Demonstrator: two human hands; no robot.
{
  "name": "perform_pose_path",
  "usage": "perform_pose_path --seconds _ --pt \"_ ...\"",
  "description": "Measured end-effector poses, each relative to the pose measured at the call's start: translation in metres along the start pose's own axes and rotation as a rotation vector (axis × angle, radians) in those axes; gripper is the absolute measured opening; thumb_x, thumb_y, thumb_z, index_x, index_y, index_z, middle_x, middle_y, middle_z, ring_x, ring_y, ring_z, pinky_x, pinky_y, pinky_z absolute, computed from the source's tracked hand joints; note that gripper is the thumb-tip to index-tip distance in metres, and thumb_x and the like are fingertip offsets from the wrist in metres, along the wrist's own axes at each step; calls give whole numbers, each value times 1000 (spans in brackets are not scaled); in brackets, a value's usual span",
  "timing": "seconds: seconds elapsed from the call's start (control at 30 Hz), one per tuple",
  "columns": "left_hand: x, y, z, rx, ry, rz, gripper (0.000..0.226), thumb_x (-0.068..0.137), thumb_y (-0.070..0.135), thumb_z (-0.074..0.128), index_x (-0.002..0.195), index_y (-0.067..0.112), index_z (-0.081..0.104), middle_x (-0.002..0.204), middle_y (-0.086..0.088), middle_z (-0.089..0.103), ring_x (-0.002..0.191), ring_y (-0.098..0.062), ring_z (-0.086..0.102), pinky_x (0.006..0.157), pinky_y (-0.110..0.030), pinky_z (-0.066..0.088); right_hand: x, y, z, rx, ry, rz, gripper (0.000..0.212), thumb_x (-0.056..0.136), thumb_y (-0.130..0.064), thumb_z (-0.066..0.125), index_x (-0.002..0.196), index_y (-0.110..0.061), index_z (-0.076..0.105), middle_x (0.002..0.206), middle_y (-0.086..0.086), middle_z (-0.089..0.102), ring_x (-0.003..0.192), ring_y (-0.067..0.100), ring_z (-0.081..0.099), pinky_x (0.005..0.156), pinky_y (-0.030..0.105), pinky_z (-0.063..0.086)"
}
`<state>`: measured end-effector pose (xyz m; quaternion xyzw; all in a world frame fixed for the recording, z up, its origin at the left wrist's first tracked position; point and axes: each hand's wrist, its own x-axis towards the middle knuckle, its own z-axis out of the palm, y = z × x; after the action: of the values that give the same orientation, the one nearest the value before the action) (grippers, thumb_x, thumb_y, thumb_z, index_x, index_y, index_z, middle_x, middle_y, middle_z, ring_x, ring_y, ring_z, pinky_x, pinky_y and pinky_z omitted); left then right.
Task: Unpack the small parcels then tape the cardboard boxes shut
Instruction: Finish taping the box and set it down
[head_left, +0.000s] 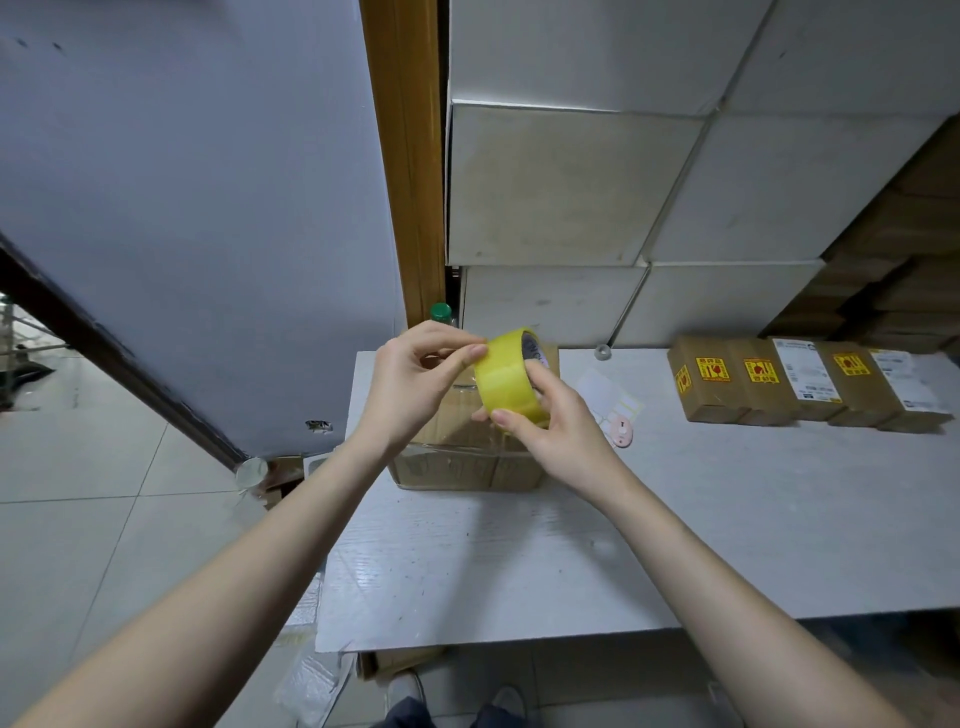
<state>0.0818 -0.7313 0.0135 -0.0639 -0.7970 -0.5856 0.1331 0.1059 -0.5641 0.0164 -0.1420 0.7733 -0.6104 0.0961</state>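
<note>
A yellow tape roll (506, 376) is held up above a brown cardboard box (462, 457) that stands on the white table (675, 519). My right hand (550, 431) grips the roll from below and the right, thumb on its outer face. My left hand (421, 382) pinches at the roll's upper left edge with thumb and fingertips. Clear tape shines across the box's top. A row of several small brown parcels (805, 382) with yellow warning stickers and white labels lies at the table's far right.
Large white cartons (571, 187) are stacked behind the table. A green bottle cap (440, 312) shows behind the box. A pink round item (621, 431) and white paper slips (608, 395) lie right of the box. Tiled floor (78, 519) lies to the left.
</note>
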Motion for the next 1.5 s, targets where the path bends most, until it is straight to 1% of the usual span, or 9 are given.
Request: perform_pose_path --seconds 0.23,0.37,0.53,0.67,0.83,1.07,1.17,1.37,1.5 --pt "0 -1 0 -22 -98 -101 26 92 17 61 116 11 68 103 -4 62 92 -10 59 83 -25 50 -2 2 3 14 31 -28 26 88 7 59 111 -2 52 106 19 65 93 9 69 84 25 53" --pt "-4 2 1 -64 -1 -80 17 88 16 66 104 13 73 98 -11 66 88 -22 63 81 -36 53 -2 2 3 0 26 -44 28 87 7 59 111 -5 52 106 15 66 92 7 69 80 18 51" --pt "-3 3 -2 -151 20 -112 12 82 13 73 93 8 75 90 -11 71 81 -15 65 73 -26 53 -4 1 2 -59 32 -61 25 86 6 61 107 -6 54 102 11 68 94 7 69 83 24 53" --pt "3 1 -10 -197 -75 -265 14 81 21 74 89 10 75 83 -2 74 74 -7 68 64 -19 53 -4 -1 0 -120 11 -54 28 85 3 63 111 -2 54 100 18 67 100 32 65 92 48 49" --pt "8 0 -12 -97 -113 -296 6 86 20 70 81 17 72 74 3 71 69 -7 67 65 -24 54 -8 -3 -2 -195 -24 -72 31 84 3 64 110 -11 57 92 0 73 95 9 68 91 41 51" --pt "10 6 -5 211 -260 -203 17 96 18 55 90 4 63 91 -10 64 89 -24 64 69 -30 56 -9 1 -6 -286 -34 -92 22 84 -4 64 105 -5 55 91 13 69 92 38 63 84 52 49" --pt "9 10 2 340 -210 -133 20 99 18 50 92 2 62 94 -12 64 90 -24 60 80 -37 49 -8 1 -6 -300 -15 -94 22 86 -8 64 106 -8 55 89 13 69 91 36 63 83 50 49" --pt "0 6 15 427 -60 -24 12 98 5 46 89 7 54 94 -9 60 83 -16 49 66 -14 28 5 -1 -9 -364 -4 -6 18 85 -9 63 100 -9 53 85 0 72 89 23 65 87 39 48" --pt "-2 3 15 280 34 -49 12 98 5 47 88 10 51 84 -4 64 81 -23 62 75 -30 45 12 -4 -4 -392 -6 30 14 86 -10 62 97 -12 53 88 1 72 92 21 65 83 31 48"
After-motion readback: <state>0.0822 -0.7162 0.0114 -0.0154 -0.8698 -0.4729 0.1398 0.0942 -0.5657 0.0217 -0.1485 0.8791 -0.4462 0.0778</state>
